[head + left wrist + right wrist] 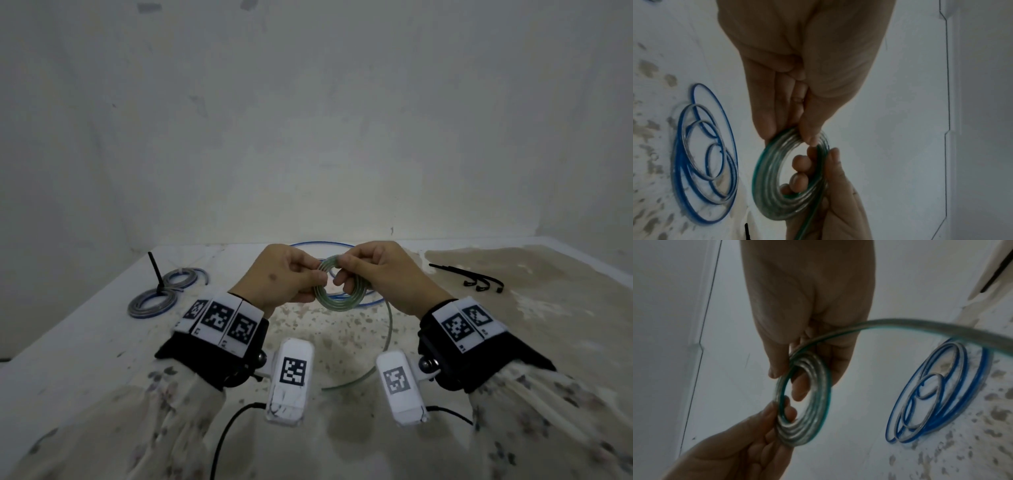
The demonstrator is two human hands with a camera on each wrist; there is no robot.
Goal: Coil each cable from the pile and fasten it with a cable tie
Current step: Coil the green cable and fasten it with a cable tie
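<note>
Wrist cameras sit nearest the lens; beyond them both hands work above the table (85, 329). Left hand (274, 277) pinches the green-striped clear cable coil (339, 286) at its left rim; right hand (373, 270) pinches the top, fingers curled through the centre. Judgement: winding unfinished, since a loose tail (383, 346) trails down onto the table. Keep each new turn flat against the last, left pinch firm, feed the tail without twist. Coil shows several glossy, stiff-looking turns. Blue cable (705, 155) lies loose behind; 2 tied coils (164, 291) left; black cable ties (476, 279) right.
</note>
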